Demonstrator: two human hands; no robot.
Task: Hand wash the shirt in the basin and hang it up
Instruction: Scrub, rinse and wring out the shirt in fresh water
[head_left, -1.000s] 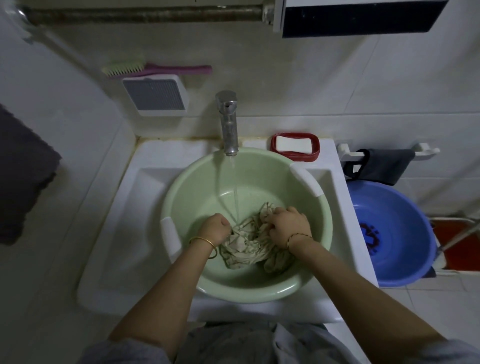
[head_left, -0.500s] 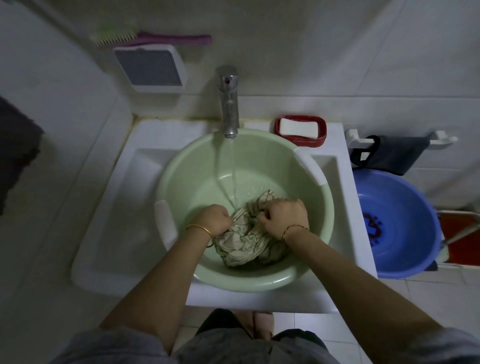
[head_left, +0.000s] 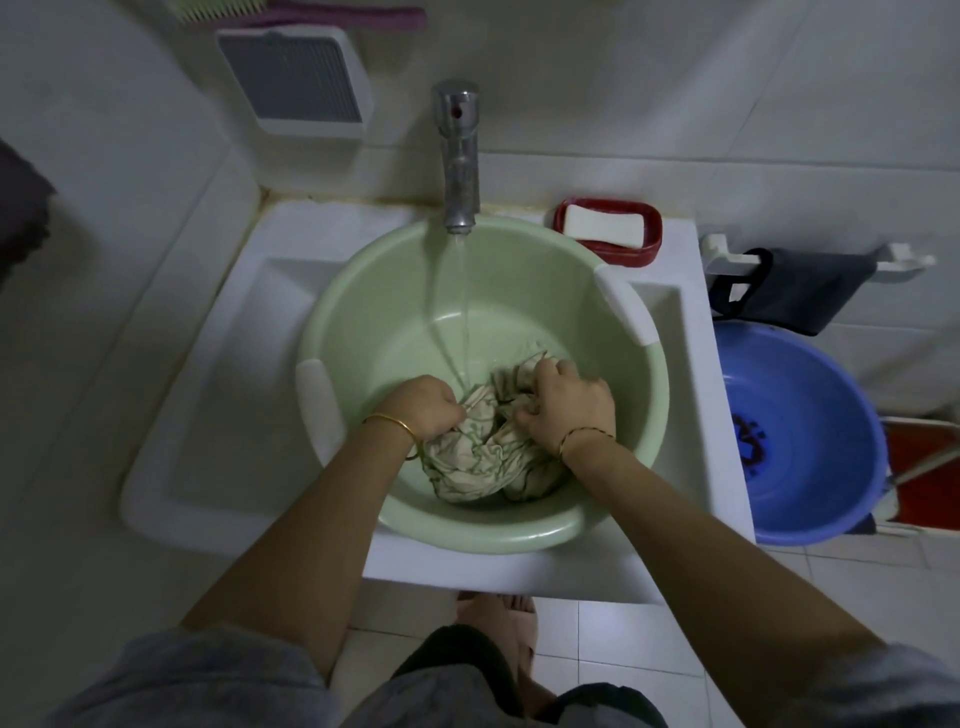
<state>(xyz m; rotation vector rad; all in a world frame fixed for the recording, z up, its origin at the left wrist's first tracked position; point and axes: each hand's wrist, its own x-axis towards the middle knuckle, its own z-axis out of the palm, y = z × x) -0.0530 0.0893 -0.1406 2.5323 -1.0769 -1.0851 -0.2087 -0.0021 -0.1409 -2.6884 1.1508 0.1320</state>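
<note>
Green basin (head_left: 519, 540), far half open; left hand (head_left: 423, 405), right hand (head_left: 569, 402) grip shirt (head_left: 478, 457).

No legible text, brand, number or label in view.
Blue basin (head_left: 821, 374): dark printed mark on inner bottom, too blurred to read; letters or ornament, cannot tell.
Tap (head_left: 460, 156): small red dot on top cap; no lettering legible beside it.
</note>
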